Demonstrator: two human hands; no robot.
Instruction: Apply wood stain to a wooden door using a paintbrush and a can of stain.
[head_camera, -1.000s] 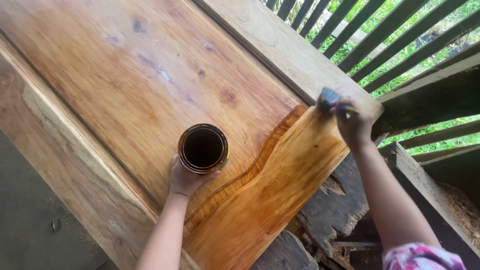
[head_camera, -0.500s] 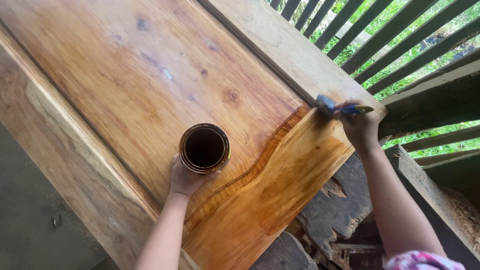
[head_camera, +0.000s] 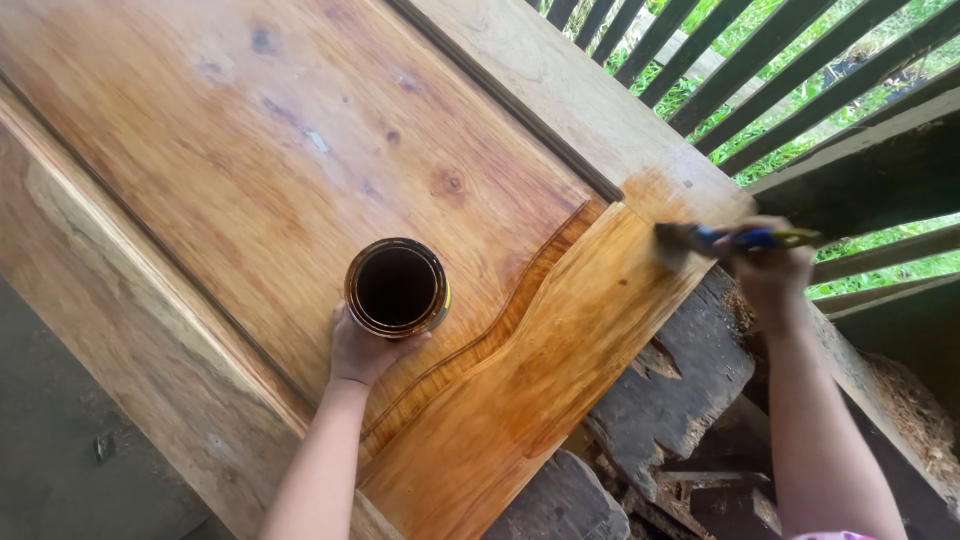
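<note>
Varnish tin sits open on the big wooden panel that serves as my surface, its inside dark and its contents impossible for me to read from above. My left hand cups the tin from the near side, fingers wrapped round its wall; the fingertips are hidden behind the tin, so I can only see the back of the hand and the thumb against the rim's edge. My right hand is closed around a paintbrush with a blue and yellow handle, held level, the dark bristles touching the far right edge of the glossy, wetter-looking board. The bristles are blurred and I cannot make out their tip clearly. Both forearms run out of the lower frame. Under the board's right edge lies a rough, dark, splintered plank, partly covered by my right arm. Beyond it, dark railing slats stand before green grass, cut off at the top.
</note>
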